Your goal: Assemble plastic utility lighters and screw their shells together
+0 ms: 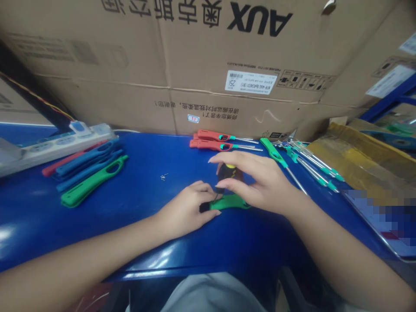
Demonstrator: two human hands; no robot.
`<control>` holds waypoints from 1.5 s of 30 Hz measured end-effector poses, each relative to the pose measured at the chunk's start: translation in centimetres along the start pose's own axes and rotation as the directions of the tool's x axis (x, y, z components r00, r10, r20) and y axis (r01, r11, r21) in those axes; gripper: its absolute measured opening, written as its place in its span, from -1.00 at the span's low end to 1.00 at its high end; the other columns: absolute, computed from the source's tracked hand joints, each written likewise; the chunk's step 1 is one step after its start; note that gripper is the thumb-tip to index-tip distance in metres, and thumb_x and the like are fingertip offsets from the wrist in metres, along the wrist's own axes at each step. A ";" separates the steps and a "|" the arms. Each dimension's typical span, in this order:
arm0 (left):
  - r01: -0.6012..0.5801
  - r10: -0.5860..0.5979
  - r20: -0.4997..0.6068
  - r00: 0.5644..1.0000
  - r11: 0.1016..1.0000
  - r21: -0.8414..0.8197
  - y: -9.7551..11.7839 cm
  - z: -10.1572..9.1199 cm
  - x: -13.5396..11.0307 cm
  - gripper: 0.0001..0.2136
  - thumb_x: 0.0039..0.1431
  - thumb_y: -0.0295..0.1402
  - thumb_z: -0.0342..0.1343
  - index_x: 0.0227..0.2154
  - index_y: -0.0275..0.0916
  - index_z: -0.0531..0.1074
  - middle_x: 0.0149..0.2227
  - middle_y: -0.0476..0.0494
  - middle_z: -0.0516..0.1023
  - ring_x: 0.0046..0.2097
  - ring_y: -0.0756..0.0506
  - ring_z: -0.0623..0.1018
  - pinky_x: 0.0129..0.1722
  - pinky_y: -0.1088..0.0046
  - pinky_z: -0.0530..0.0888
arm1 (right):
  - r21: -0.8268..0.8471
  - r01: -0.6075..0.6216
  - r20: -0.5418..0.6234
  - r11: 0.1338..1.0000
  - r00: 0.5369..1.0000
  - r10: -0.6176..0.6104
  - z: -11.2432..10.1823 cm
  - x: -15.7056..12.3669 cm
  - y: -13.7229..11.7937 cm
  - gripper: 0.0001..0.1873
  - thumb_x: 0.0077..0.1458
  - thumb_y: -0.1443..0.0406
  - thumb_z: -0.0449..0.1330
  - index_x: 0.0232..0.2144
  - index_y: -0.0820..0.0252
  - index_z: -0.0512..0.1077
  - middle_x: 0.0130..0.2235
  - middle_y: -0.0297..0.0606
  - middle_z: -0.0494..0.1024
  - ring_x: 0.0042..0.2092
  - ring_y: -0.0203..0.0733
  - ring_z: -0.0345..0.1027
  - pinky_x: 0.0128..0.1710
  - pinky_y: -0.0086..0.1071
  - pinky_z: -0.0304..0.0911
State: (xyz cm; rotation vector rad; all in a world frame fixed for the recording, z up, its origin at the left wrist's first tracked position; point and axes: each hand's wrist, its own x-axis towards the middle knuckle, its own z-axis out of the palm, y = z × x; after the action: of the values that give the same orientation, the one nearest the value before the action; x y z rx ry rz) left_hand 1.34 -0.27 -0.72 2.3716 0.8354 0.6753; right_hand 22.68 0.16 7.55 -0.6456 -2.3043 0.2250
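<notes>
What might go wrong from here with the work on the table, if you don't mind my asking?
The screwdriver might slip off the green handle beneath it and jab the left hand, which is close to its tip. The tiny metal pieces lying loose on the blue table could be knocked and scattered.

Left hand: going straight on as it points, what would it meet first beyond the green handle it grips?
Probably the screwdriver in the right hand, just ahead of the left hand, though depth is unclear.
</notes>
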 end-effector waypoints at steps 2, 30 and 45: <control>0.021 -0.022 0.027 0.999 0.999 0.024 0.3 -0.6 0.0 -0.74 0.25 -0.36 0.27 -0.02 -0.23 0.58 -0.11 -0.18 0.59 -0.01 -0.19 0.54 0.07 0.23 0.50 | 0.086 -0.041 -0.089 0.995 0.995 0.048 0.0 0.0 0.2 -0.72 0.27 0.33 0.27 0.03 0.15 0.45 -0.11 -0.27 0.64 -0.22 -0.29 0.54 -0.21 -0.43 0.46; 0.103 -0.080 -0.065 0.995 0.772 0.627 -7.5 -9.4 11.8 -0.67 0.38 -0.23 0.16 0.09 -0.27 0.43 0.09 -0.24 0.50 0.02 -0.19 0.56 0.00 0.11 0.57 | -0.677 -0.622 0.155 0.393 0.402 0.902 -6.2 -6.9 10.5 -0.67 0.15 0.40 0.09 -0.03 0.19 0.43 0.01 -0.02 0.45 -0.18 -0.03 0.45 -0.25 -0.25 0.27; 0.038 -0.015 -0.038 0.999 0.677 0.735 -8.9 -6.8 13.3 -0.65 0.46 -0.30 -0.06 0.20 -0.23 0.39 0.03 -0.33 0.45 0.02 -0.25 0.49 0.01 0.10 0.48 | -0.728 -0.569 0.196 0.382 0.361 0.912 -5.5 -5.9 8.9 -0.63 0.31 0.28 0.02 0.10 0.26 0.34 0.14 0.12 0.38 0.17 0.22 0.30 0.00 -0.07 0.30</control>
State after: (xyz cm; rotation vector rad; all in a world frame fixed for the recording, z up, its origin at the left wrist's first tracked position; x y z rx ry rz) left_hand 2.71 16.83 2.38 3.0537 1.3545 0.3836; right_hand 33.54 4.60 4.99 -2.3483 -2.3783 0.2080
